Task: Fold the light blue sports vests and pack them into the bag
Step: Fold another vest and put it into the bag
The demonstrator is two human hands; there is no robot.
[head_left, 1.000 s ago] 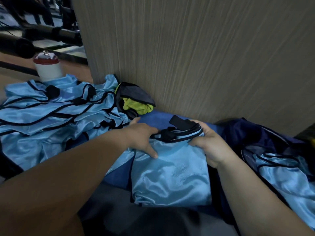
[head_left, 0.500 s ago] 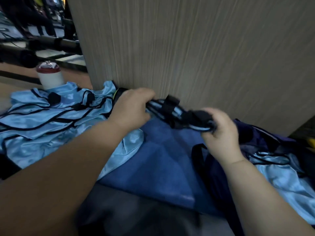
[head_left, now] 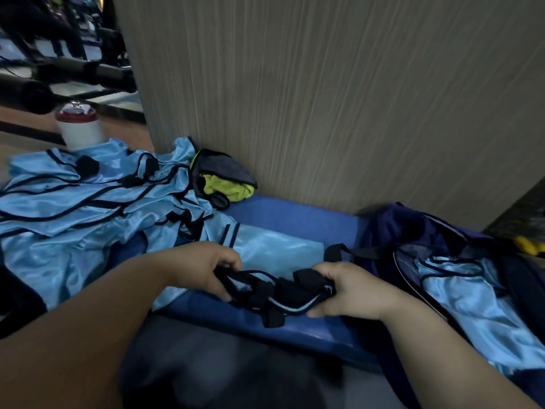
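So the left hand [head_left: 203, 270] and right hand [head_left: 354, 290] each grip an end of the bundled vest [head_left: 283, 293], low over the blue counter [head_left: 295, 214]. I guess that keeps it together for the bag [head_left: 398, 225] just right. Unfolded pile [head_left: 88, 196] sits left.

Blue bench [head_left: 295, 216]; vest pile [head_left: 73, 208] at left; navy bag [head_left: 413, 228] right; perhaps a yellow-green pouch [head_left: 227, 184] behind.

A left hand [head_left: 203, 268] and right hand [head_left: 354, 290] each grip one end of a bunched vest [head_left: 283, 295] above a blue counter [head_left: 295, 215], with a pile of vests [head_left: 88, 208] at left and an open bag [head_left: 413, 228] holding more at right.
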